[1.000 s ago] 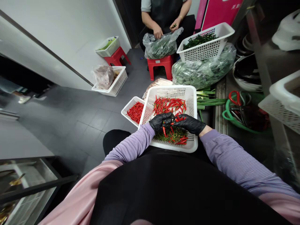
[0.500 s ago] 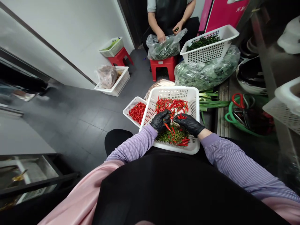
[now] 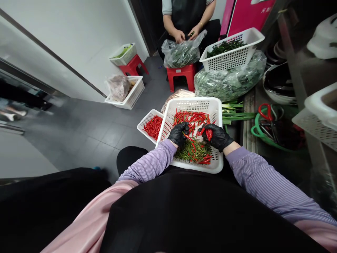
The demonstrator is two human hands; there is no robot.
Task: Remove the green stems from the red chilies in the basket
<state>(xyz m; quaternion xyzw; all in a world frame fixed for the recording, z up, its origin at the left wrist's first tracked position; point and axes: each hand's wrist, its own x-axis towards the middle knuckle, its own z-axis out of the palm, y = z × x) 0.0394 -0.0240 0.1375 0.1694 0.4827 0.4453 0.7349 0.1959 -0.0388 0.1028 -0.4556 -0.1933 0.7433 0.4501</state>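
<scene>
A white perforated basket point(image 3: 217, 116) rests on my lap with red chillies point(image 3: 191, 116) in its far half and a heap of green chilli stems point(image 3: 188, 151) in its near half. My left hand point(image 3: 179, 134), in a black glove, is closed on a red chilli point(image 3: 188, 137) at the left of the basket. Over its right side my right hand point(image 3: 217, 136), gloved too, is closed round several red chillies point(image 3: 209, 133). A smaller white basket point(image 3: 141, 123) of red chillies point(image 3: 153, 127) stands against the left side.
Across from me a person's hands point(image 3: 193, 32) work over a plastic bag of greens point(image 3: 181, 54) on a red stool point(image 3: 181, 72). To the right are a basket of greens point(image 3: 229, 60), spring onions point(image 3: 238, 116) and a green basket point(image 3: 255, 131) with red-handled scissors point(image 3: 269, 111).
My hands have moved apart, the right one shifting right with its chillies. The co-worker's hands have come closer together. A dark shape has entered at the lower left.
</scene>
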